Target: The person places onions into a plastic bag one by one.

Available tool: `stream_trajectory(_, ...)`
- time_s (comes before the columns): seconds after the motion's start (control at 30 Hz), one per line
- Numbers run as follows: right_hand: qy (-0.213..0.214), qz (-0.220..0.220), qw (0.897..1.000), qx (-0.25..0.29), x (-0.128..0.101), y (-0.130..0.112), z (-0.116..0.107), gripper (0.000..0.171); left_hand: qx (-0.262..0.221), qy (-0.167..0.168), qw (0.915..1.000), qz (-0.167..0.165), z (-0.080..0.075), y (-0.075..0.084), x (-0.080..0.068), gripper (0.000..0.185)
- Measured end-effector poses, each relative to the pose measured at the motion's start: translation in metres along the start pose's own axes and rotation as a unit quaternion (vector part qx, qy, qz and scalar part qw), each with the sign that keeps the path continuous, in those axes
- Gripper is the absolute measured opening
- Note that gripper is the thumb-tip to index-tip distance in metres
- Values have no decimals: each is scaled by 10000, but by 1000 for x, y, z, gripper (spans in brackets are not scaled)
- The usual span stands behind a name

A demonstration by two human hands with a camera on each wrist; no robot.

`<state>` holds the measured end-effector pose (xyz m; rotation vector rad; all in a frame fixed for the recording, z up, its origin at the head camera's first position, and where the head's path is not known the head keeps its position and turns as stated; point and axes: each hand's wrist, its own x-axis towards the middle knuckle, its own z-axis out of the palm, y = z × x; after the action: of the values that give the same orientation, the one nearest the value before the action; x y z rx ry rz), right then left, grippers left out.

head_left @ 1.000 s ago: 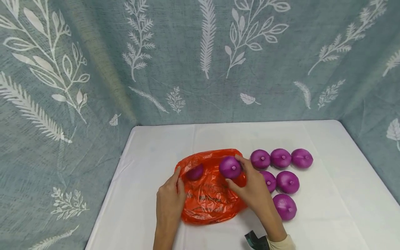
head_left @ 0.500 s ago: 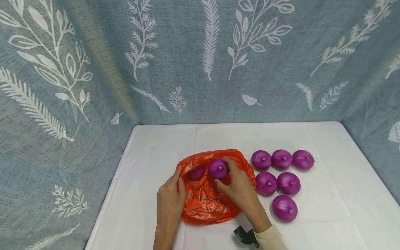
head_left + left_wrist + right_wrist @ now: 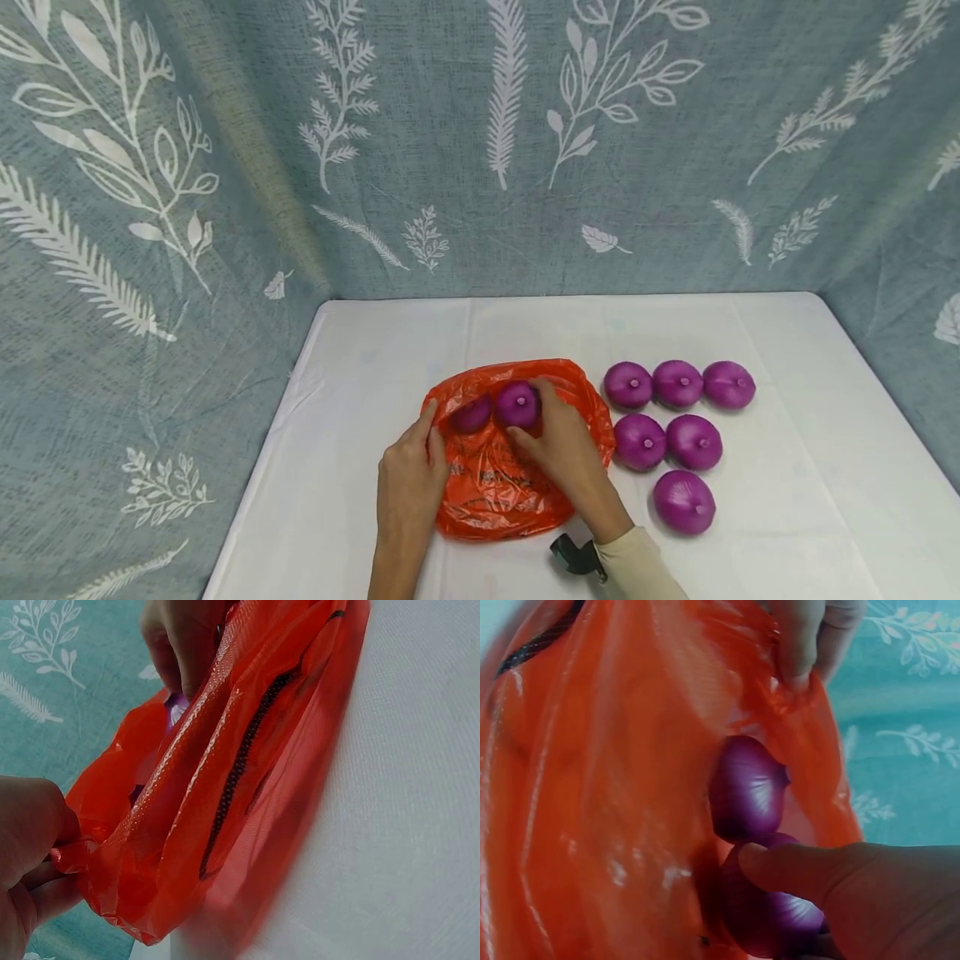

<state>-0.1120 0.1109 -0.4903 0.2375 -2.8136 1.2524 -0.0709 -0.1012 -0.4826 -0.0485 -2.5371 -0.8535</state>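
An orange plastic bag (image 3: 495, 492) lies on the white table (image 3: 787, 500), its mouth toward the far side. My left hand (image 3: 408, 479) pinches the bag's left rim (image 3: 75, 851) and holds the mouth open. My right hand (image 3: 558, 442) grips a purple onion (image 3: 517, 404) inside the mouth, next to another onion (image 3: 471, 414) that lies in the bag. In the right wrist view my thumb presses on the held onion (image 3: 769, 922), with the other onion (image 3: 746, 787) just beyond it. Several more purple onions (image 3: 678, 383) sit on the table right of the bag.
A grey-blue curtain with white leaf prints (image 3: 480, 142) closes off the back and both sides of the table. The loose onions lie in a cluster, the nearest one (image 3: 682, 500) toward the front right. A dark wrist-mounted device (image 3: 573, 556) shows by my right sleeve.
My right hand has carried the onion leftward from the bag's right edge into its mouth, beside the onion inside. The left hand has stayed on the rim.
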Motion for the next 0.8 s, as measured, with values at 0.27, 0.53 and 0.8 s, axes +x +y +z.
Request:
stream_trajectory(0.27,20,93,9999,109,0,3,10,67,-30,39,10000,33,0,-4,-1,38)
stream_trajectory(0.53,76,170,9998,21,-1,3,11,72,-40,32,9999,114,2,-2,0,39)
stream_trajectory(0.8,46,138,9999,79,-1,2,12,74,-1,16,9999,128,1,-4,1,39)
